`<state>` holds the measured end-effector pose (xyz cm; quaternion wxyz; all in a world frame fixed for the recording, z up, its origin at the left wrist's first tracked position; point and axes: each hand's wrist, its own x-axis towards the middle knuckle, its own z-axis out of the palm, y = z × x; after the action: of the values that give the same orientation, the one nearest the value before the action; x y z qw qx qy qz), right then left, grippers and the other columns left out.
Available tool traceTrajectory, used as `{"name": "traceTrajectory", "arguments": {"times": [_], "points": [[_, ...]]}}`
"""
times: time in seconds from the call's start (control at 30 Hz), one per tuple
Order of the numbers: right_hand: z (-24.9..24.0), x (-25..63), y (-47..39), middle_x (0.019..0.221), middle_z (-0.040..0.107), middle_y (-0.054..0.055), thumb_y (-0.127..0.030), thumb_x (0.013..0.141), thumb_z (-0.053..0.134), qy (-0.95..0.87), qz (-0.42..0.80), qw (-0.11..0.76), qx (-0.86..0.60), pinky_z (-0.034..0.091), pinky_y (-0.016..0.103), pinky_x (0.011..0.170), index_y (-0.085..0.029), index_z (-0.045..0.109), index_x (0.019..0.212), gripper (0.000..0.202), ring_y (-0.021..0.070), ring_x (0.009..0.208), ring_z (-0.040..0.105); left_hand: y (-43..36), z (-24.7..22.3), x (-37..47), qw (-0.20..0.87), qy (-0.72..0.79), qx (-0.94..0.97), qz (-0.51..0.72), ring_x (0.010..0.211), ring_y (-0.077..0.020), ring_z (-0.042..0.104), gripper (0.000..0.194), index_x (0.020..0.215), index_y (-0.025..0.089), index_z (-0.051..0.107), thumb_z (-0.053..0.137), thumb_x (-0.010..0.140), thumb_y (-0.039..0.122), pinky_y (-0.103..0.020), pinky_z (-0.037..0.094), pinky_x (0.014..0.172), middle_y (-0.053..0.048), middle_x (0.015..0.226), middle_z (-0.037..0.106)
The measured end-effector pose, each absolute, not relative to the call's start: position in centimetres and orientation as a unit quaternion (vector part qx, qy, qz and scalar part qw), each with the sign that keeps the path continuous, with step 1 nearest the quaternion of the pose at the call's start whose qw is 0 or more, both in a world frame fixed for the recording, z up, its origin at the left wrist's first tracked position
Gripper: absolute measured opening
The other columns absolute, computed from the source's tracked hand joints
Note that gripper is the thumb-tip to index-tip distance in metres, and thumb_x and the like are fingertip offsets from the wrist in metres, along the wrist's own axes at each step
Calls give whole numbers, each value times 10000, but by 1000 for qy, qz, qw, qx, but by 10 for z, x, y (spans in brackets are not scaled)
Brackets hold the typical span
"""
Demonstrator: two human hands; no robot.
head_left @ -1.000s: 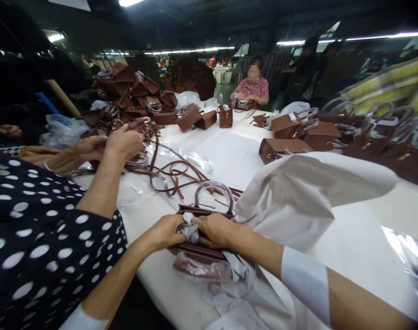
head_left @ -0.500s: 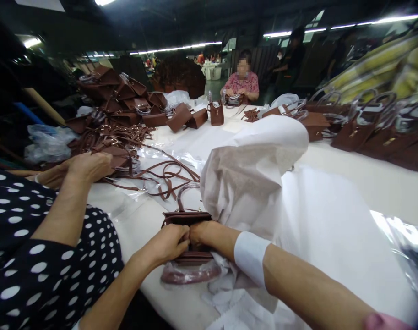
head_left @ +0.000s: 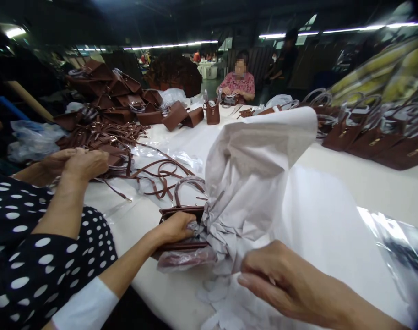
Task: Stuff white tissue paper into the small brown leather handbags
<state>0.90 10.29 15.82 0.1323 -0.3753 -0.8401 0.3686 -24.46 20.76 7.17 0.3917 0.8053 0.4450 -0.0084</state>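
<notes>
Your left hand [head_left: 176, 227] presses closed on the brown handbag [head_left: 181, 220] at its mouth; your right hand [head_left: 280, 279], loosely curled, pinches the white tissue paper [head_left: 250, 183] just right of it. Risk: paper tearing if pulled while pinned. Bag lies flat, wrapped handle [head_left: 190, 183] beyond your grip.

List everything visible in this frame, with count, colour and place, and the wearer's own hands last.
open brown leather handbag: one, near table edge, under the left hand
white tissue paper: one big crumpled sheet, centre, rising from the bag
brown leather straps: tangle, left of centre
piled brown handbags: many, far left
standing brown handbags: several, right
white table: one
co-worker in polka-dot top: one, left
seated person in pink: one, far end
left hand: on the bag
right hand: pinching tissue paper
</notes>
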Motion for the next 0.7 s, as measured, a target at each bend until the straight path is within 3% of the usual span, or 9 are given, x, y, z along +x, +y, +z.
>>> {"name": "traceTrajectory", "arguments": {"times": [0.17, 0.3, 0.37, 0.43, 0.5, 0.63, 0.7], "points": [[114, 37, 73, 626, 515, -29, -302, 852, 474, -775, 406, 73, -479, 283, 217, 510, -191, 489, 697, 192, 100, 544, 435, 206, 84, -241, 474, 377, 794, -50, 894, -178, 544, 320, 962, 179, 534, 458, 652, 153, -251, 407, 799, -2, 976, 602], [82, 52, 69, 624, 574, 25, -431, 762, 570, -715, 342, 6, -609, 305, 262, 518, -166, 571, 744, 266, 178, 567, 511, 201, 98, -237, 345, 426, 835, -35, 975, -211, 515, 382, 1015, 203, 515, 492, 635, 169, -277, 389, 841, -37, 1063, 579], [72, 58, 69, 669, 589, 55, -510, 719, 590, -683, 327, 15, -653, 345, 290, 541, -142, 577, 958, 439, 217, 604, 531, 197, 104, -238, 268, 485, 833, -10, 948, -224, 516, 355, 1001, 198, 514, 526, 649, 236, -295, 393, 814, -56, 1033, 582], [67, 59, 74, 807, 599, 86, -506, 698, 613, -663, 336, 89, -663, 395, 319, 603, -119, 367, 1262, 727, 229, 669, 541, 192, 103, -236, 237, 526, 817, -18, 828, -214, 541, 250, 903, 182, 543, 511, 676, 281, -298, 402, 739, -54, 894, 609], [68, 54, 86, 956, 578, 103, -435, 680, 651, -654, 378, 205, -622, 425, 322, 673, -141, 105, 1366, 925, 223, 749, 546, 187, 93, -231, 267, 515, 813, -54, 708, -187, 545, 146, 762, 170, 567, 504, 685, 278, -274, 398, 660, -38, 747, 614], [79, 32, 126, 1056, 541, 77, -350, 692, 652, -586, 475, 424, -501, 449, 281, 674, -228, 140, 1343, 837, 191, 787, 547, 186, 75, -222, 346, 453, 815, -107, 659, -165, 558, 99, 688, 162, 597, 534, 659, 233, -236, 397, 593, -31, 735, 639], [83, 25, 144, 1061, 533, 66, -342, 727, 626, -544, 512, 490, -449, 453, 274, 660, -247, 172, 1332, 762, 176, 774, 548, 189, 81, -224, 356, 456, 814, -54, 687, -158, 559, 156, 716, 159, 593, 477, 724, 262, -234, 405, 615, -26, 749, 632]]}}
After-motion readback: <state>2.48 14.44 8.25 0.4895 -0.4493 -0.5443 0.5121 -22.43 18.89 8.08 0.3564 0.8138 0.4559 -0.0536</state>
